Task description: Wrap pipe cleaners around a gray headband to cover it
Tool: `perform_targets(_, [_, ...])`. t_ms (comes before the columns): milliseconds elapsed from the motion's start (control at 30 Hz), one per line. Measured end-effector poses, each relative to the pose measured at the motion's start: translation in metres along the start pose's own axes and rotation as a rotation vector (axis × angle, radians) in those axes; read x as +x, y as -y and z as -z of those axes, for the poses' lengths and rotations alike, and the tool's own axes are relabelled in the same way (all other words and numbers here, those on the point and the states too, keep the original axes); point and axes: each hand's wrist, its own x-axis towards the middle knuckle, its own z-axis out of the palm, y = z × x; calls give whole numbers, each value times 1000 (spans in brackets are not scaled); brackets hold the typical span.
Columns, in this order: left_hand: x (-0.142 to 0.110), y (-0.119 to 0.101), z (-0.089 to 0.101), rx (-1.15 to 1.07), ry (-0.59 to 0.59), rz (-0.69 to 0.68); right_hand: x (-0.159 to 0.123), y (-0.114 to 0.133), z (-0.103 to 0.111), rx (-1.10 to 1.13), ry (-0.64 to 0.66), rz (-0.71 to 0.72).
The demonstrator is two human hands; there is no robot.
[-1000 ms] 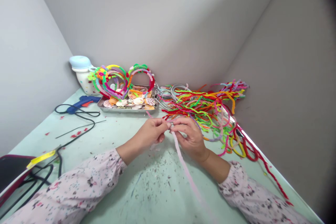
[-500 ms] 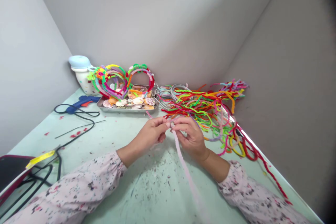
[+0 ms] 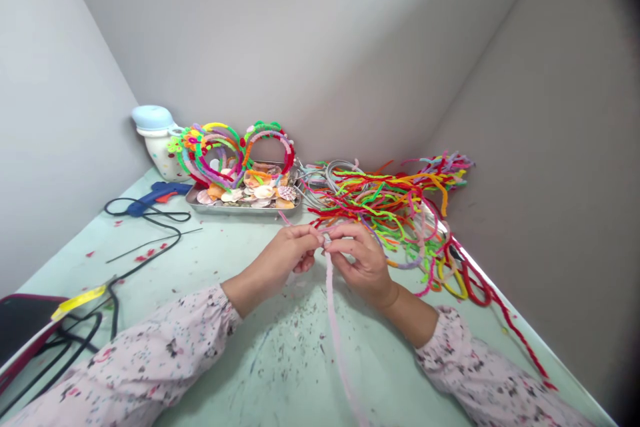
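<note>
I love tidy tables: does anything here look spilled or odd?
Yes: red scraps lie loose beside the black cord, like litter, and dark specks dirty the tabletop beside the pink strip. Pipe cleaners sprawl in a tangle.

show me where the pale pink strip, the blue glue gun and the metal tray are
Pale pink strip (image 3: 334, 327): head view, on its long free length.
Blue glue gun (image 3: 147, 201): head view, on its blue body.
Metal tray (image 3: 240, 211): head view, on its front wall.
</note>
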Motion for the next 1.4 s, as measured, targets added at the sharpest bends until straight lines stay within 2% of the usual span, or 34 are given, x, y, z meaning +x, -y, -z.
perform_targets(333, [-1, -1, 0, 3, 3, -12, 0, 0, -1, 15, -8, -5])
perform_targets(667, [-2, -3, -5, 52, -62, -61, 0, 1, 0, -9, -22, -22])
perform_targets(867, [-2, -4, -4, 54, -10, -59, 1, 2, 0, -20, -39, -20])
perform_targets(1400, [-3, -2, -4, -4, -25, -24, 2, 2, 0, 0, -26, 0])
